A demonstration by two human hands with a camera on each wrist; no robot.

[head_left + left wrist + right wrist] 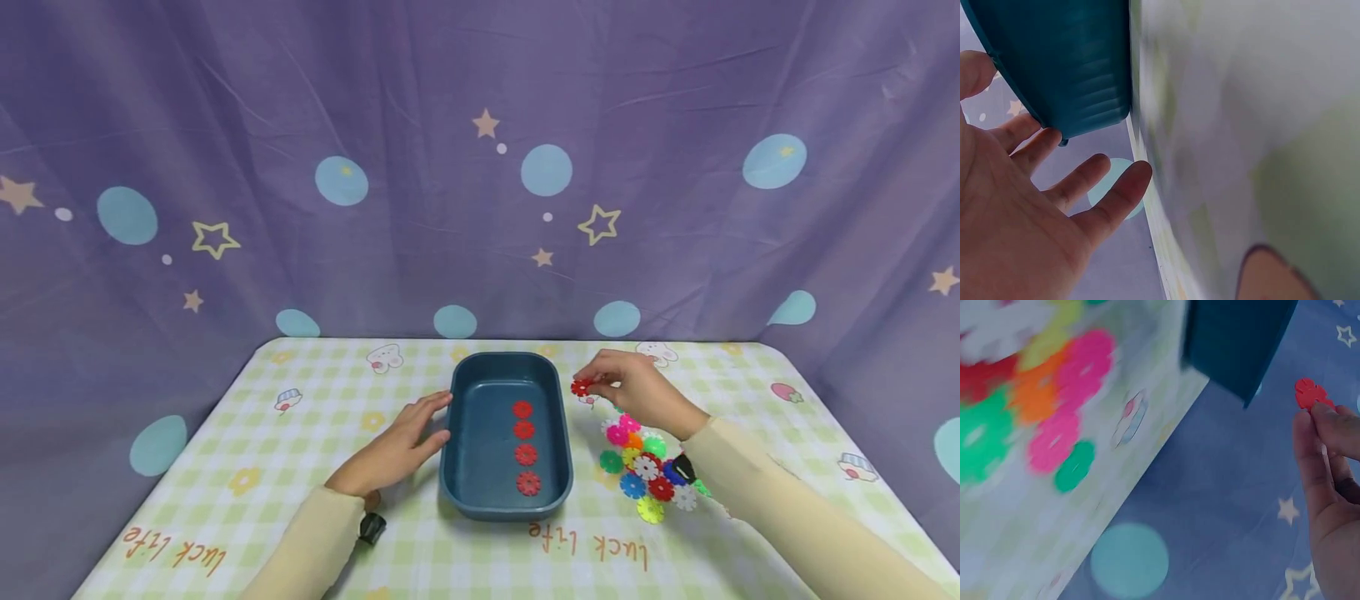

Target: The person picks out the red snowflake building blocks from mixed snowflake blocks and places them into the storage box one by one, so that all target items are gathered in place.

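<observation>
A dark teal tray (480,509) stands on the table, with several red snowflake discs (527,455) lined up in a column along its right side. My left hand (397,446) touches the tray's left rim with its fingertips; in the left wrist view its fingers are spread and mostly straight beside the tray wall (1066,69). Just right of the tray, above the table, my right hand (637,389) pinches a red snowflake disc (581,387) between thumb and fingers. That disc (1311,394) also shows in the right wrist view.
Right of the tray lies a loose heap of snowflake discs (647,467) in several colours, partly under the right forearm. A checked cloth (225,433) covers the table. Behind it hangs a purple curtain (420,250) with stars and balloons.
</observation>
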